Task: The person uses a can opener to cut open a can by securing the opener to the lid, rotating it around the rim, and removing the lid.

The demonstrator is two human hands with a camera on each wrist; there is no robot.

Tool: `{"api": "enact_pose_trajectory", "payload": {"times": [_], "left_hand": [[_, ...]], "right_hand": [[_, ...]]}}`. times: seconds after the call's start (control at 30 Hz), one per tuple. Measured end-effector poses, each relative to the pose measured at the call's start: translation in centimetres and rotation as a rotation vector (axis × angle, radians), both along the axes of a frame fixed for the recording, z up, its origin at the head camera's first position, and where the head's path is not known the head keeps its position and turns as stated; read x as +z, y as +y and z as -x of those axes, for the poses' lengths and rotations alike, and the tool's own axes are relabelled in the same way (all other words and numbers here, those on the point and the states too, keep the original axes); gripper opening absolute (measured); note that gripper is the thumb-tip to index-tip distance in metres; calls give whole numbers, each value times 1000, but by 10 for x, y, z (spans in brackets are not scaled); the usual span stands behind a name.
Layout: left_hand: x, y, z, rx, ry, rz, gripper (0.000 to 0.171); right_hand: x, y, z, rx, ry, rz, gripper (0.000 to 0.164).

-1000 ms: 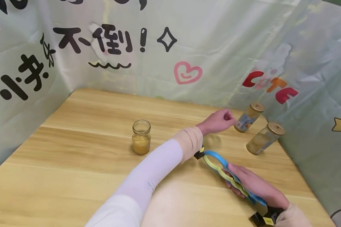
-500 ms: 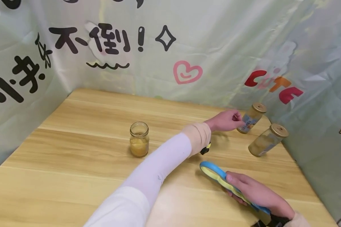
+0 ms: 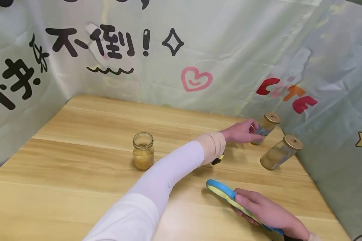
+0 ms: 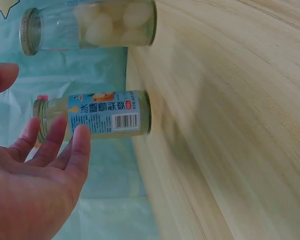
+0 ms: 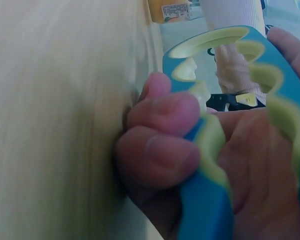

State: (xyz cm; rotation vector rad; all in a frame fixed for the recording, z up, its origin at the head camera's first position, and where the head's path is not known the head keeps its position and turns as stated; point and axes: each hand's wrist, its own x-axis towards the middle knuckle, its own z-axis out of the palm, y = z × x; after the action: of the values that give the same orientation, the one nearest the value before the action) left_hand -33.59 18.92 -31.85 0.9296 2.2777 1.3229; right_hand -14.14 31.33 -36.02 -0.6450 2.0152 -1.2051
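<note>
My left hand [image 3: 242, 131] reaches across to the blue-labelled glass jar [image 3: 267, 124] with a gold lid at the back right. In the left wrist view its fingers are spread and loosely bent in front of that jar [image 4: 105, 114], with the thumb apart. Low over the table's front right, my right hand [image 3: 266, 209] grips a blue jar opener [image 3: 221, 189] with a wavy yellow inner edge. In the right wrist view, fingers curl round one arm of the opener [image 5: 206, 212], and its toothed gap faces away from the palm.
A second lidded jar [image 3: 279, 154] holding pale round pieces stands nearer, right of the labelled one. Left of my left forearm is a lidless jar [image 3: 143, 155] with yellow contents. Printed cloth walls [image 3: 229, 50] border the wooden table [image 3: 78, 187].
My left hand has moved right, up to the labelled jar, and its fingers have opened out. My right hand has drawn the jar opener slightly back, toward me.
</note>
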Motion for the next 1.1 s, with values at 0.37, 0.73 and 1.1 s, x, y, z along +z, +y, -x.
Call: {"api": "enact_pose_trajectory", "payload": {"times": [0.37,0.73,1.1], "left_hand": [[-16,20,-4,14,131,-4,70],[-25,33,0,32,68,-100,88],[-30,50,-3,27,75,-116,76]], "right_hand": [[-5,-4,-10,-52,3,-69,29],[0,-5,-6,-16,59,-52,27],[0,-4,-4,-15,126,-94,25]]}}
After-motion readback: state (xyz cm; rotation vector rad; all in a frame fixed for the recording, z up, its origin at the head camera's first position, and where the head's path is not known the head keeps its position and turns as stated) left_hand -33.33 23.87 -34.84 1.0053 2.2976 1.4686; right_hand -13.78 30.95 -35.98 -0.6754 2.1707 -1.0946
